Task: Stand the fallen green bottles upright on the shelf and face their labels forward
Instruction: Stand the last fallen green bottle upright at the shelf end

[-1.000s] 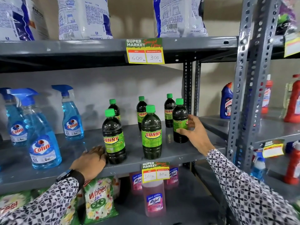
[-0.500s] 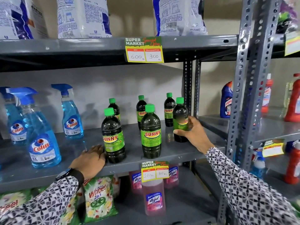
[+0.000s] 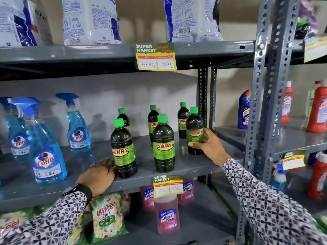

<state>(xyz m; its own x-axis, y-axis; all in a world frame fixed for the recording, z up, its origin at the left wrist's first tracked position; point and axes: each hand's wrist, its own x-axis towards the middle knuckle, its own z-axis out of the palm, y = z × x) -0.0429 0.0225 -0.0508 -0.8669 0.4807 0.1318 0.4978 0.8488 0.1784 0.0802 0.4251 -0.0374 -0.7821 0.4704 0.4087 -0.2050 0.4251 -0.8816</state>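
Several dark green-capped Sunny bottles stand upright on the grey middle shelf (image 3: 203, 165). My right hand (image 3: 209, 146) grips the front right bottle (image 3: 194, 128) low on its body; its Sunny label now shows toward the front, a little blurred. The front middle bottle (image 3: 163, 144) and the front left bottle (image 3: 123, 149) show their labels forward. Three more bottles stand behind: left (image 3: 125, 119), middle (image 3: 152, 119), right (image 3: 182, 119). My left hand (image 3: 99, 175) lies flat on the shelf, its fingertips at the base of the front left bottle.
Blue Colin spray bottles (image 3: 46, 147) fill the shelf's left part. White detergent bags (image 3: 90, 20) sit on the shelf above, pink Lizol bottles (image 3: 167, 216) and Wheel packets (image 3: 108, 216) below. A perforated steel upright (image 3: 261, 103) stands right of the bottles, with red cleaner bottles (image 3: 318, 110) beyond.
My right hand has turned the front right bottle in place, so that its Sunny label has come round to the front. My left hand has stayed on the shelf.
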